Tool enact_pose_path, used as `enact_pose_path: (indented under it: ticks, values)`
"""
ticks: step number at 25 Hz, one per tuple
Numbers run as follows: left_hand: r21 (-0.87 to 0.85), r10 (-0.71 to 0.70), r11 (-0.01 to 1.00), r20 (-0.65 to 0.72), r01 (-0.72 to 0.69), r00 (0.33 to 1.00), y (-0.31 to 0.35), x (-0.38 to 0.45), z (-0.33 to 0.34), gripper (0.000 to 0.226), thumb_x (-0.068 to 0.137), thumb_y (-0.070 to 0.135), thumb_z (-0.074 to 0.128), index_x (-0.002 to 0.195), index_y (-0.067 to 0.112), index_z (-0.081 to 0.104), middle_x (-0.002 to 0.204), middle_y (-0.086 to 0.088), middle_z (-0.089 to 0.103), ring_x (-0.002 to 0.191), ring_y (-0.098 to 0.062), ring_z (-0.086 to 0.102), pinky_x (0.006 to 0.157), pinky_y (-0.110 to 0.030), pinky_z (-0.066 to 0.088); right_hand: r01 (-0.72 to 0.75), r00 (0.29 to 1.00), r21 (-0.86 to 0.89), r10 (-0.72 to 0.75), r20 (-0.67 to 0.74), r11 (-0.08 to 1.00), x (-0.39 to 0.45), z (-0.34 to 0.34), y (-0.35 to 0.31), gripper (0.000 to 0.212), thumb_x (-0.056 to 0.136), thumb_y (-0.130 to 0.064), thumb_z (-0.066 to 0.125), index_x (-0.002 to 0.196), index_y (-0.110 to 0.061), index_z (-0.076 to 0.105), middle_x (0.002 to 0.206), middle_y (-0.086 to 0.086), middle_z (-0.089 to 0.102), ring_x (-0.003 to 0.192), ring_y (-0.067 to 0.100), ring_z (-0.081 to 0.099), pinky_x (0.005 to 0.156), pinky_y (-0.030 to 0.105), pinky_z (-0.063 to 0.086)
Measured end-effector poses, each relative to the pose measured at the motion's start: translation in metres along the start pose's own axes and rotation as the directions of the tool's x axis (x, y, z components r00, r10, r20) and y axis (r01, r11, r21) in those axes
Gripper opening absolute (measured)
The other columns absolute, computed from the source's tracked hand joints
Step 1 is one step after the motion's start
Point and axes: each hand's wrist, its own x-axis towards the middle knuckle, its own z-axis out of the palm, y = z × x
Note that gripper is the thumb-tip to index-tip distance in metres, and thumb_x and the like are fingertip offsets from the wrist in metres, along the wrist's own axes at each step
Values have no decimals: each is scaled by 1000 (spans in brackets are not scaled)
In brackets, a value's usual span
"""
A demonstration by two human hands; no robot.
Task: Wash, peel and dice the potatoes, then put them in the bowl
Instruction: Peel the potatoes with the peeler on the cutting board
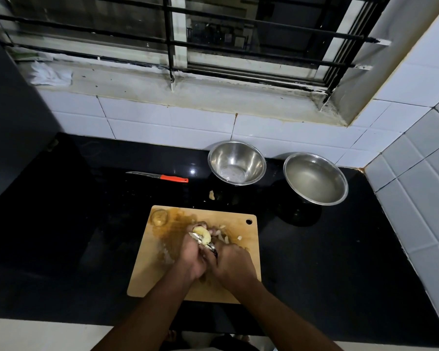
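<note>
- Potato (202,235), pale and mostly peeled, sits over the cutting board (162,264), gripped in the left hand (188,259).
- Right hand (232,264) has its fingers clenched round a peeler (209,247) touching the potato.
- Two steel bowls (237,163) stand behind on the bench (86,224).

Glossy black counter (86,224), shiny steel bowls (237,163), seemingly wooden matt board (147,272)

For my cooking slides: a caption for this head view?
Both hands cut a peeled potato with a knife over a wooden board.
</note>
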Motion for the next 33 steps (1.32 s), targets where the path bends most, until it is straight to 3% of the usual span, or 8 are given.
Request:
enact_pose_path:
  ticks: [3,6,12,14,18,22,29,33]
  values:
    - [8,-19,1000,-56,20,998,-3,1,0,53,103,48,40,93,3,68,85,-14,70,68,-23,69,57,-25,60,-97,995,152,100,-11,984,3,3,3,53,98,-63,35,93,-19,65,76,1,69,67,15,64,61,28,47]
    - [23,-27,999,16,27,1000,1,-3,0,80,91,70,41,111,-3,68,103,-19,71,85,-26,68,72,-31,60,-171,985,359,171,34,918,5,0,9,42,94,-65,46,77,-27,56,60,-10,55,51,2,51,50,16,33]
    - [314,19,949,6,-20,1000,-1,-3,-1,83,86,80,37,113,9,72,115,-19,71,100,-27,69,86,-42,57,-163,986,445,155,56,880,16,-4,18,68,78,-87,45,118,-33,57,76,-16,61,68,0,55,59,19,38]
    - [447,68,893,-17,-53,998,-1,1,-5,87,75,89,47,98,11,77,99,-20,67,86,-29,63,76,-39,53,-163,987,470,142,80,868,17,-11,20,74,72,-88,51,122,-33,56,74,-18,61,66,-2,56,58,17,39]
    - [582,210,801,-57,-138,976,0,-1,-9,54,100,52,44,71,15,72,67,-3,67,71,-23,58,64,-32,42,-138,987,455,85,134,880,16,-18,21,76,65,-88,59,121,-37,53,75,-18,61,70,-2,58,58,20,44]
    - [634,251,733,84,-246,964,-3,-7,-12,42,107,24,36,80,12,65,64,5,67,72,-20,59,62,-29,47,-61,987,342,6,158,938,19,-27,24,73,68,-89,55,109,-28,57,74,-17,54,64,-1,52,55,18,37]
    - [448,206,873,17,-192,978,-2,-2,-6,44,103,36,45,78,10,71,74,-7,68,65,-20,61,59,-31,46,22,999,256,-33,40,966,10,-13,17,79,82,-85,40,123,-18,53,83,-6,66,73,9,61,67,29,51]
    - [426,111,898,16,-107,994,-2,1,-4,34,91,40,55,75,13,67,71,-4,65,60,-19,61,52,-27,46,62,997,12,-62,-44,998,0,-10,7,68,95,-75,24,106,-19,60,83,0,70,70,16,64,63,30,50]
